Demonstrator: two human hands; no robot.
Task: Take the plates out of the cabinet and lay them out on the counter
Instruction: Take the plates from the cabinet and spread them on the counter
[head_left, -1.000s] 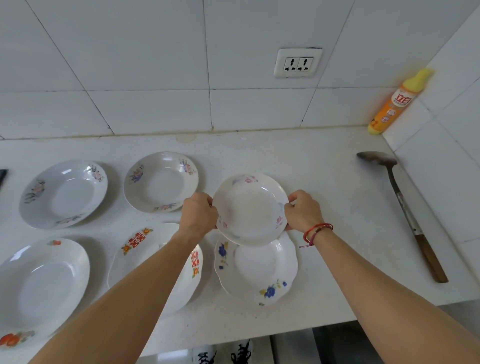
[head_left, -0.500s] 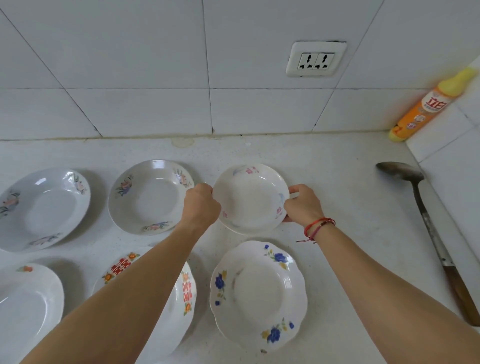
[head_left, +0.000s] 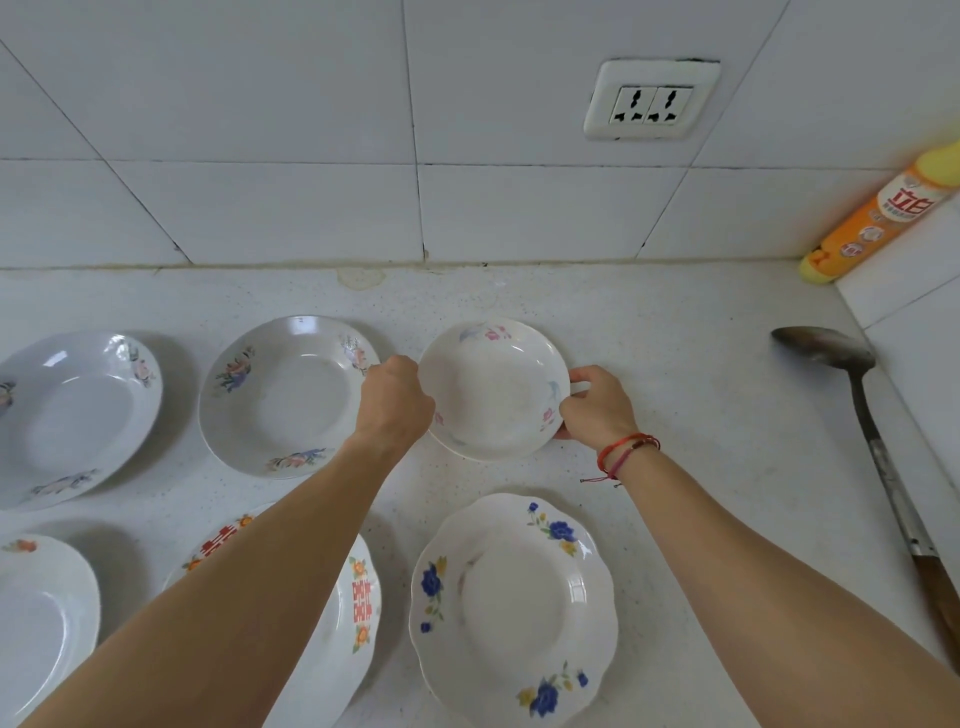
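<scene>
A small white plate with pink flowers (head_left: 493, 389) sits low on the white counter (head_left: 675, 415), in the back row. My left hand (head_left: 397, 400) grips its left rim and my right hand (head_left: 592, 408) pinches its right rim. To its left lie a grey-white floral plate (head_left: 285, 400) and another floral plate (head_left: 72, 421). In the front row are a scalloped plate with blue flowers (head_left: 514, 608), a plate with red characters (head_left: 353, 613) partly hidden by my left forearm, and a white plate (head_left: 36, 623) at the left edge.
A long metal ladle (head_left: 862, 415) with a wooden handle lies along the right side of the counter. An orange and yellow bottle (head_left: 878, 218) leans in the back right corner. A wall socket (head_left: 652, 101) sits on the tiled wall behind.
Both hands carried the small pink-flowered plate away from above the blue-flowered plate toward the wall and lowered it into the back row. The view shifted closer and to the left.
</scene>
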